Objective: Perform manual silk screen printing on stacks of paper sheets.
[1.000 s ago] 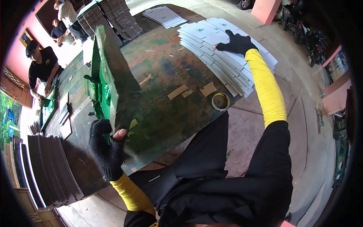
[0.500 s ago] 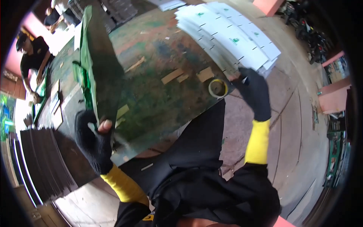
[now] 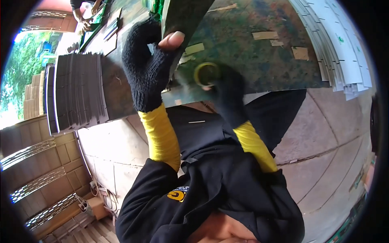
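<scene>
My left hand, in a black knit glove with the bare thumb tip showing, grips the lower edge of an upright panel, dark on the side I see. The thumb presses against that dark side. The glove hides the fingers behind it. My right hand, also black-gloved and smeared by motion, holds a roll of tape with a yellowish rim. It hovers over the near edge of the worktable, to the right of my left hand.
A stack of dark sheets lies on the left of the table. White printed sheets are piled at the right. Cardboard scraps lie between them. Another person's hands work on a green piece at the far left.
My right hand has left the white sheets' corner, picked up the tape roll from the table and carried it left. My left hand still holds the panel. The view has shifted.
</scene>
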`<state>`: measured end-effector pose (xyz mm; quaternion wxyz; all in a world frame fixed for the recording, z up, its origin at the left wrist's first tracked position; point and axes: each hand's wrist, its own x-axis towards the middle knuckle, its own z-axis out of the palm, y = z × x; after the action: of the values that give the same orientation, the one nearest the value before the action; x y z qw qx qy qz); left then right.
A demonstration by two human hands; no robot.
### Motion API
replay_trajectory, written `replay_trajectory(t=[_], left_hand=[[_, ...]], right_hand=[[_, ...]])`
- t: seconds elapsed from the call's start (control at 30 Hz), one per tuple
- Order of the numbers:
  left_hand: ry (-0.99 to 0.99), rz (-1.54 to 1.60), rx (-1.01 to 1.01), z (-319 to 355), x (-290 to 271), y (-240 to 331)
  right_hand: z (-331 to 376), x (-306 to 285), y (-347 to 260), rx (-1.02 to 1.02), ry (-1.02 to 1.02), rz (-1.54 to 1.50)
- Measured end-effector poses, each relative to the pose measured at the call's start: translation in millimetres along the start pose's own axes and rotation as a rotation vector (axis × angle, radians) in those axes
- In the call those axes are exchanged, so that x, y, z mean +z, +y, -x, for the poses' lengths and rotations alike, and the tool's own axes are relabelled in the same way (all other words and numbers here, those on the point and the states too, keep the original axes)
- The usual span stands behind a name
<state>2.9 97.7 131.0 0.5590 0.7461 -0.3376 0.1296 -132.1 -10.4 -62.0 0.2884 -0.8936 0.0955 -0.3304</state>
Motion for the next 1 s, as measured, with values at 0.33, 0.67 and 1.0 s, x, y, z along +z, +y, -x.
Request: replay_trajectory(t=[0.33, 0.67, 1.0], left_hand=[[-0.029, 0.037, 0.045, 5, 10, -10], [-0.271, -0.064, 0.287, 23, 103, -22], [-0.433, -0.186, 0.257, 53, 141, -51]], right_hand=[[9, 14, -23, 0.038, -0.111, -0.148], [25, -17, -13, 0.069, -0.221, -0.169], [52, -113, 27, 0.201, 0.005, 0.072]])
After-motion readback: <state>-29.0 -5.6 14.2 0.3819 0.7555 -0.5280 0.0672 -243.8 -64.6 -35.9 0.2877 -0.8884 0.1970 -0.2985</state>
